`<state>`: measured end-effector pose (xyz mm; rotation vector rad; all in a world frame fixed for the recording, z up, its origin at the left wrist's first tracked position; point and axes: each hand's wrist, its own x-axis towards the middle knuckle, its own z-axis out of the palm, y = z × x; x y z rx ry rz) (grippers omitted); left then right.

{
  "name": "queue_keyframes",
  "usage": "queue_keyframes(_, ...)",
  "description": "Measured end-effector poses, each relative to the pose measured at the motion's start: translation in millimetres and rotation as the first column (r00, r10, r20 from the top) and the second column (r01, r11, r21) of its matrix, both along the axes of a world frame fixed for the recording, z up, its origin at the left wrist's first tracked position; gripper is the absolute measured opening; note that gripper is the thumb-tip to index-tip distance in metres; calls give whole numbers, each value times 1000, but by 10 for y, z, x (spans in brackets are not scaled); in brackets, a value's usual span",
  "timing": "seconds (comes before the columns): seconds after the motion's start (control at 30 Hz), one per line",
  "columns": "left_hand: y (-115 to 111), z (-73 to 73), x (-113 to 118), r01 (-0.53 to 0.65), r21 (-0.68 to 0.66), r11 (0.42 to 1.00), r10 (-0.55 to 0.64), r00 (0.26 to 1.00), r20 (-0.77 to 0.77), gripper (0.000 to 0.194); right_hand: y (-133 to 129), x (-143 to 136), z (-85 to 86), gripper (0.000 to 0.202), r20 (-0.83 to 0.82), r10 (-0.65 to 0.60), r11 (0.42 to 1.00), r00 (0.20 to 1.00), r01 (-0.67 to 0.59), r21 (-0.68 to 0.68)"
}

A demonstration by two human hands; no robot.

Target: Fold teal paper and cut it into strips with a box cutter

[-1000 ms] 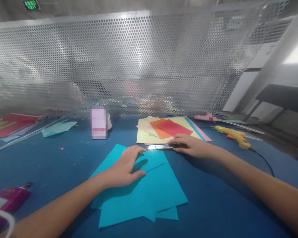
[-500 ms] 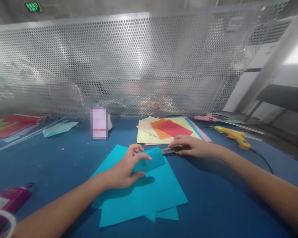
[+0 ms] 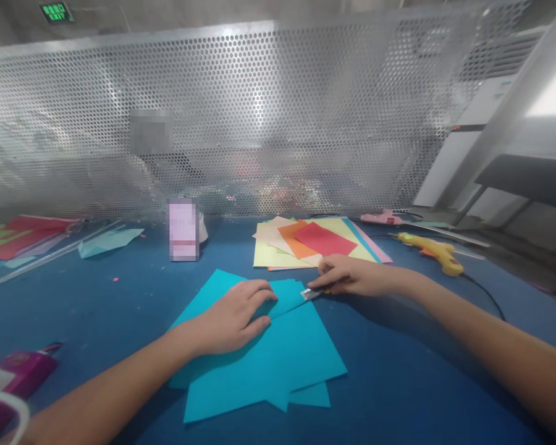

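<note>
Several sheets of bright blue paper (image 3: 278, 364) lie stacked and askew on the table in front of me. The top piece is folded over near the far side. My left hand (image 3: 241, 315) rests on this folded part, palm down, fingers spread and pressing it flat. In my right hand (image 3: 345, 276) is a utility knife (image 3: 309, 294) with a silver blade and a bit of yellow on its handle, most of which my fingers hide. The blade's tip touches the right end of the fold.
Behind the blue sheets lies a pile of coloured paper (image 3: 278, 253). A yellow glue gun (image 3: 438, 250) and a pink one (image 3: 380, 217) lie at the right. A perforated metal screen (image 3: 259, 111) stands behind the table. A purple device (image 3: 30, 371) is at the left.
My left hand has lowered and flattened onto the folded paper, which now lies flatter. My right hand has brought the knife blade slightly nearer, onto the fold's end.
</note>
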<state>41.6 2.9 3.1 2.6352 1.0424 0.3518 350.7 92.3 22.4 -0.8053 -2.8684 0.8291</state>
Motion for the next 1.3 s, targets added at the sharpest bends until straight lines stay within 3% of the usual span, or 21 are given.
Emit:
queue_keyframes(0.27, 42, 46, 1, -22, -59, 998, 22, 1000, 9, 31, -15, -4, 12, 35, 31, 7, 1000, 999, -8, 29)
queue_keyframes(0.53, 100, 74, -94, -10, -205, 979, 7, 1000, -15, 38, 31, 8, -1, 35, 26, 50, 998, 998, -51, 22)
queue_keyframes(0.9, 90, 171, -96, -13, -265, 964, -4, 998, -64, 45, 30, 21, 12, 37, 58, 48, 998, 997, -45, -40)
queue_keyframes(1.3, 124, 147, -126, -21, -295, 955, 0, 997, -71, 41, 46, 54, 16, 40, 90, 63, 992, 994, -53, -112)
